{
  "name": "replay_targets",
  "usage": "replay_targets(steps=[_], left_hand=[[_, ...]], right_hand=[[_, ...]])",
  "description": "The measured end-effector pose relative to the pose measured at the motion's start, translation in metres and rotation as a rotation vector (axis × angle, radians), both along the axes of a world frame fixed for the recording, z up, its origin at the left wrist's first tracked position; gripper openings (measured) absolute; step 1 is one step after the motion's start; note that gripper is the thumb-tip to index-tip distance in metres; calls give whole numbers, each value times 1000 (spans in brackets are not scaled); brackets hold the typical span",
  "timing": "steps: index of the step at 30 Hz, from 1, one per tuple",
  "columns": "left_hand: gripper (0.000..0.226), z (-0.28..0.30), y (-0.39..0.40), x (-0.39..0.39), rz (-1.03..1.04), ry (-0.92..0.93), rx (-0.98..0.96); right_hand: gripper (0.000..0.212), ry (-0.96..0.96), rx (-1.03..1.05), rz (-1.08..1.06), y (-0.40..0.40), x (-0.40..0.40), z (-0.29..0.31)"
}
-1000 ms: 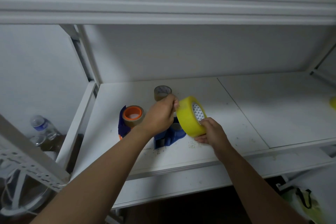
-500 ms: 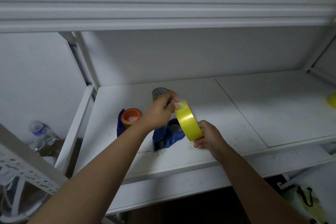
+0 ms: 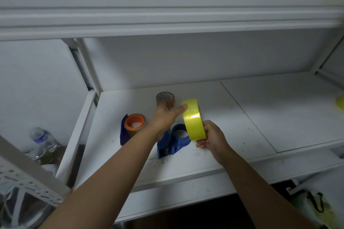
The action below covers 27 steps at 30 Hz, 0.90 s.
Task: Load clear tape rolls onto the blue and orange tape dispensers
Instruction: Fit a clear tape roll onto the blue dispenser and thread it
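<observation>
Writing cannot be read on the yellow tape roll [image 3: 193, 120], which is gripped on edge by the right hand [image 3: 212, 138] above the blue dispenser [image 3: 175, 140]; the left hand's [image 3: 165, 119] thumb is pressed against its rim.

A plastic bottle [image 3: 41, 138] of unseen contents is seen lower left.

Dim, cool light, soft picture.

I'm seeing the brightest patch on the white shelf board [image 3: 242, 102] right of centre, fading to grey toward the left wall. A glare streak sits on the yellow tape roll [image 3: 193, 119]. The upper shelf edge [image 3: 167, 5] bows with wide-angle distortion and smears with blur at the right corner. Below the shelf it's near black.
</observation>
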<state>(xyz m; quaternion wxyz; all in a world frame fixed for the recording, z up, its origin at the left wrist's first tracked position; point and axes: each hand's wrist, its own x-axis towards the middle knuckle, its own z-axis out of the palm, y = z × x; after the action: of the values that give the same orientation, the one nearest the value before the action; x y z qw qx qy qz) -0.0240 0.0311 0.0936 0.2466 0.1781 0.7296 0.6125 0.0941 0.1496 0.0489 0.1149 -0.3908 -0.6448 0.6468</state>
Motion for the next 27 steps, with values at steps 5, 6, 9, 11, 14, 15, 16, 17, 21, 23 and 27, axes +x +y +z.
replay_targets(steps=[5, 6, 9, 11, 14, 15, 16, 17, 21, 23, 27], left_hand=[[21, 0, 2, 6, -155, -379, 101], [19, 1, 3, 6, -150, -375, 134], [17, 0, 4, 5, -119, -284, 155], [21, -2, 5, 5, -106, -205, 98], [42, -2, 7, 2, -80, -61, 1], [46, -1, 7, 1, -84, -19, -23], [47, 2, 7, 0, -102, 16, -42], [46, 4, 7, -1, -131, 45, -67], [55, 6, 9, -7, -179, 75, -147], [57, 9, 9, -8, -227, -9, -149], [43, 11, 9, -7, -438, 26, -164]], right_hand=[[26, 23, -3, 92, -1, -6, -1], [25, 11, -14, 132, -1, -7, -1], [22, 30, 139, 163, 4, -12, 0], [26, 141, 376, -2, 13, -11, 8], [29, 332, 453, 54, 25, -6, 32], [32, 321, 460, 195, 27, -6, 38], [35, 269, 485, 328, 28, -6, 42], [38, 213, 532, 415, 29, -6, 45], [35, 151, 631, 446, 33, -8, 41], [39, 127, 620, 453, 35, -9, 37], [44, 87, 652, 436, 41, -10, 37]])
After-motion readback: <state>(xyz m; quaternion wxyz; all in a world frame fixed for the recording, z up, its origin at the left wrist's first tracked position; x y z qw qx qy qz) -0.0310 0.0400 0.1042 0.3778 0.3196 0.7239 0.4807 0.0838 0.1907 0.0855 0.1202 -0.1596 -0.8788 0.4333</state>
